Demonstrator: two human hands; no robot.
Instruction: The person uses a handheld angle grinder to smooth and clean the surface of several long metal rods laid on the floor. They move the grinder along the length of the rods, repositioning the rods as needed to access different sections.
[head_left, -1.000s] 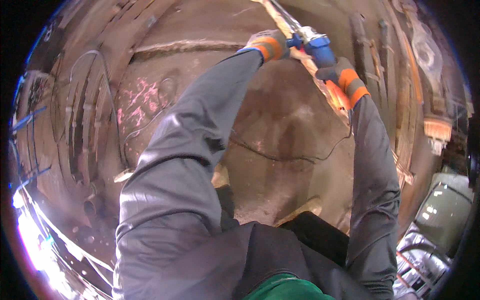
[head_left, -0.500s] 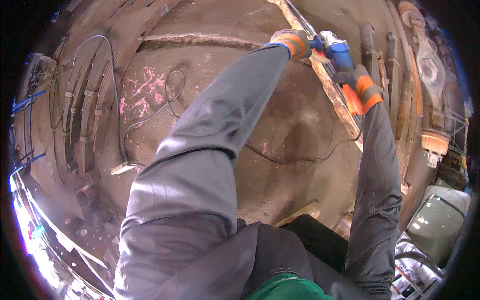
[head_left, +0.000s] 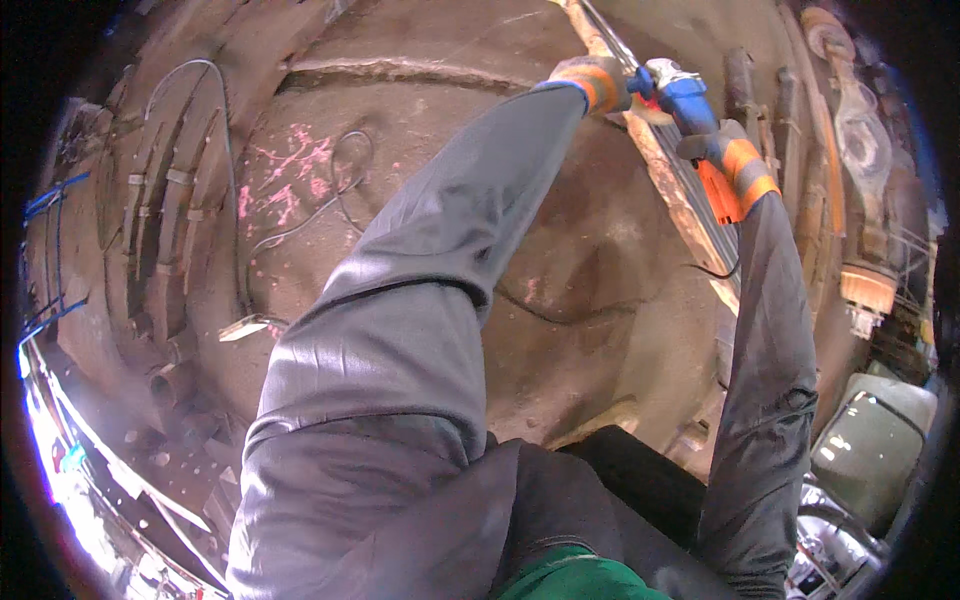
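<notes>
A blue angle grinder point(head_left: 686, 104) with a silver-coloured head is held out at the upper right, over a long, pale, worn bar point(head_left: 660, 165). My left hand point(head_left: 596, 84), in a grey and orange glove, is closed round the grinder's blue side handle. My right hand point(head_left: 738, 160), gloved alike, wraps the rear of the grinder's body. An orange piece point(head_left: 716, 192) shows just under the right hand. The grinder's disc lies close to the bar, but I cannot tell whether it touches. Thin metal rods run along the bar's right side.
A dark cord point(head_left: 570, 322) loops over the brown floor. Stacked leaf springs point(head_left: 180, 220) lie at the left, near pink paint marks point(head_left: 290, 180). At the right lie a rusty axle housing point(head_left: 862, 150) and a glass-fronted panel point(head_left: 872, 455). A short pipe point(head_left: 168, 388) sits lower left.
The grinder and both hands have shifted slightly right in the view, and the bar appears shifted the same way. The right hand has turned a little on the grinder. Both grips stay closed.
</notes>
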